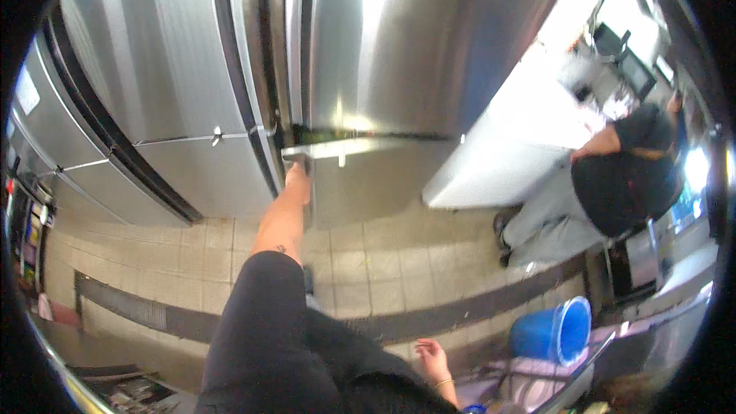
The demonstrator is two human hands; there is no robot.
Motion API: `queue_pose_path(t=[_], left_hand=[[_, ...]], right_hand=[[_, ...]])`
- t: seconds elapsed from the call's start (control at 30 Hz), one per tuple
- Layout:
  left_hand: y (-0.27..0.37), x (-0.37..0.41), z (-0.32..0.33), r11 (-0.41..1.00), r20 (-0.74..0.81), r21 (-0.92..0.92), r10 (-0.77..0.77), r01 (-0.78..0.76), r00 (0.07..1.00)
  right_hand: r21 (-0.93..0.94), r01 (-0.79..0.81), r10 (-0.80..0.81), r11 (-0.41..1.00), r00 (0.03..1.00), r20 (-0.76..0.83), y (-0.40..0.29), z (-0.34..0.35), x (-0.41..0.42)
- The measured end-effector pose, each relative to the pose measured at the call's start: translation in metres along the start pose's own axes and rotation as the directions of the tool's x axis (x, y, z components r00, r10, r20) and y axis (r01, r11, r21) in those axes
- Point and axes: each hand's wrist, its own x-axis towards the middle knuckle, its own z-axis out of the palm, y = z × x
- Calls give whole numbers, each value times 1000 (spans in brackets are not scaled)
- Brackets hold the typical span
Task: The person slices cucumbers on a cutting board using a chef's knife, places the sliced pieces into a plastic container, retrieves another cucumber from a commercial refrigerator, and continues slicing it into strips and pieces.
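My left hand [297, 175] reaches forward and is closed around the upper left corner of a lower stainless-steel refrigerator door [368, 184], where a dark handle part shows. A narrow gap with something green runs along the top of this door, so it stands slightly ajar. Above it is a tall upper steel door [397, 46]. Low on the right, my right hand [434, 359] hangs beside my body with loosely bent fingers, and nothing shows in it.
More steel doors [167, 57] line the left. A person [621, 190] in a dark top stands at right by a white counter [506, 138]. A blue bucket [546, 330] sits on a shelf at lower right. Dark floor strips [425, 322] cross the tiled floor [391, 264].
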Motion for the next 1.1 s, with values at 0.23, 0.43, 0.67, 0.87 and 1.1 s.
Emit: queue_pose_path(t=[0.23, 0.43, 0.67, 0.87, 1.1], left_hand=[[-15, 40, 55, 992, -128, -121, 18, -34, 992], [61, -25, 153, 278, -206, -944, -72, -178, 976], [16, -112, 246, -203, 168, -972, -265, 115, 950], [-21, -27, 167, -13, -230, -971, -219, -238, 948], [-66, -11, 41, -5, -575, -818, 38, -575, 817]], right_hand=[[-213, 861, -804, 462, 508, 309, -409, 182, 148], [-240, 833, -837, 499, 535, 115, -623, 332, 222], [-129, 873, -878, 471, 477, 25, -607, 334, 186], [-197, 197, -192, 960, 980, 41, -418, 128, 16], [481, 776, -183, 407, 586, -790, -246, 42, -73]])
